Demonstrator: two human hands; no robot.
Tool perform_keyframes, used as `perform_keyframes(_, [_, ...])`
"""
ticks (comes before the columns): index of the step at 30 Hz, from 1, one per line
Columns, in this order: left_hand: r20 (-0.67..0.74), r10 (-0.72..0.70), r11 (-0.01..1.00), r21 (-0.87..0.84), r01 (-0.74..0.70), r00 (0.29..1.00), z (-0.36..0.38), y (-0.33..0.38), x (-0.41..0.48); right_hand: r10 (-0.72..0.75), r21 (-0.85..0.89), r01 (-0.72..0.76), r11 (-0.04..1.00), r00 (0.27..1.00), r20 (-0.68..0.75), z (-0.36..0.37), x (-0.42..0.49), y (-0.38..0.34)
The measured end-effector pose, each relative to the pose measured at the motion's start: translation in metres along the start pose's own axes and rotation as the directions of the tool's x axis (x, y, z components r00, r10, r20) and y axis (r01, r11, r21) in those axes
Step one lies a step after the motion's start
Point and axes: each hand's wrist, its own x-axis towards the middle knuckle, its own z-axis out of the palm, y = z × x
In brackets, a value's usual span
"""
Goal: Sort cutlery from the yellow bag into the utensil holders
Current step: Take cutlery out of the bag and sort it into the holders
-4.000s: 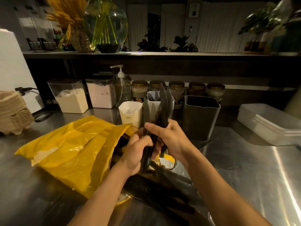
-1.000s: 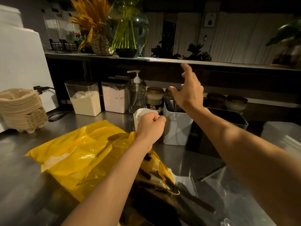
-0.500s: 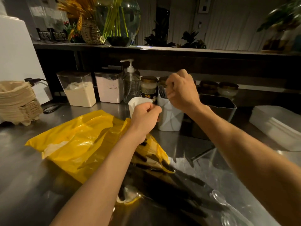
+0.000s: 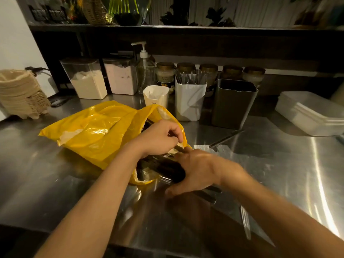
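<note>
- Now the yellow bag [image 4: 96,135] is seen lying on its side on the bench [image 4: 279,174], and black cutlery [image 4: 163,168] is poking out of its open mouth.
- The rim of the bag is pinched by the left hand [image 4: 160,138], with the fingers curled tight on the plastic.
- The right hand [image 4: 197,172] is laid over the black cutlery with its fingers bent round a bunch of it. The picture is blurry there, so how firm the hold is cannot be told.
- The mouth should be held wide and a bit high, so nothing gets snagged on the thin plastic.
- Only a small bunch should be taken at one time, and only one kind if that can be done.
- The handles should be lined up the same way before the bunch is lifted.
- The tall white holder [image 4: 189,103] already has pieces standing in it. The grey holder [image 4: 232,107] is just beside it, and the small white cup [image 4: 156,97] is on its other side.
- A dark piece [image 4: 225,138] and a clear piece [image 4: 244,220] are lying loose on the bench, so they should be picked up too.
</note>
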Motion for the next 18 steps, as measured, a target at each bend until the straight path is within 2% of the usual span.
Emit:
perform_keyframes(2, [-0.034, -0.030, 0.999, -0.036, 0.029, 0.999, 0.002, -0.002, -0.004, 0.043, -0.068, -0.042, 0.997, 0.999, 0.019, 0.013, 0.008, -0.009])
perform_keyframes(7, [-0.208, -0.061, 0.998, -0.026, 0.057, 0.976, 0.008, -0.017, -0.006, 0.027, -0.093, -0.043, 0.995, 0.985, -0.169, 0.028, 0.025, -0.008])
perform_keyframes(11, [-0.373, -0.109, 0.992, -0.097, 0.078, 0.922, 0.013, -0.025, -0.009, -0.018, -0.155, -0.031, 0.987, 0.952, -0.305, 0.038, 0.035, -0.004])
perform_keyframes(14, [-0.462, -0.126, 0.985, -0.163, 0.055, 0.878, 0.012, -0.030, -0.009, -0.017, -0.180, -0.048, 0.982, 0.939, -0.343, 0.034, 0.043, 0.002])
perform_keyframes(18, [-0.544, -0.121, 0.975, -0.222, -0.004, 0.830, 0.013, -0.029, -0.013, -0.011, -0.125, -0.037, 0.991, 0.931, -0.364, 0.022, 0.041, 0.012])
